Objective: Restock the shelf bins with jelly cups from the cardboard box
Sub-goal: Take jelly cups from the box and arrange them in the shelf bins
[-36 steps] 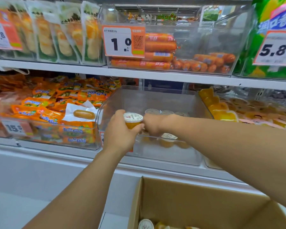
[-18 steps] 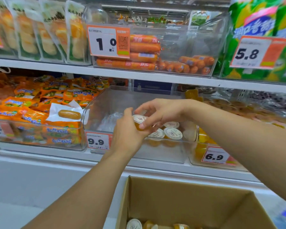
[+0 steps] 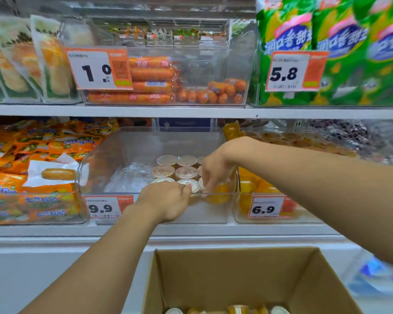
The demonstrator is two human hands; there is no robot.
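A clear bin (image 3: pixel 127 155) sits on the lower shelf (image 3: pixel 55 230) of a store rack, with a 9.9 tag (image 3: pixel 104 207) on its front wall. Jelly cups (image 3: pixel 179 168) stand upright in rows in the bin's right half, foil lids up; its left half shows only crinkled clear film.

Both hands meet at the bin's front right corner. The left hand (image 3: pixel 166 200) reaches over the front wall, fingers curled, fingertips touching the lid of the front cup (image 3: pixel 192 185); whether it grips that cup I cannot tell. The right hand (image 3: pixel 216 171) comes down from above the bin's right wall, fingers bent down among the front cups beside the same lid; its grasp is hidden too.

Left of the bin, another bin (image 3: pixel 32 209) is heaped with orange packets. Right of the bin, a bin with a 6.9 tag (image 3: pixel 267 207) holds yellow jellies. Above the bin, the upper shelf (image 3: pixel 191 112) carries a bin of sausages (image 3: pixel 152 87) with a 1.0 tag (image 3: pixel 98 69), pouches of corn to their left and green bags (image 3: pixel 349 41) with a 5.8 tag (image 3: pixel 293 71) to their right.

Below the bin, in front of the rack's white base, an open box (image 3: pixel 236 279) holds more cups (image 3: pixel 238 310) at its bottom.
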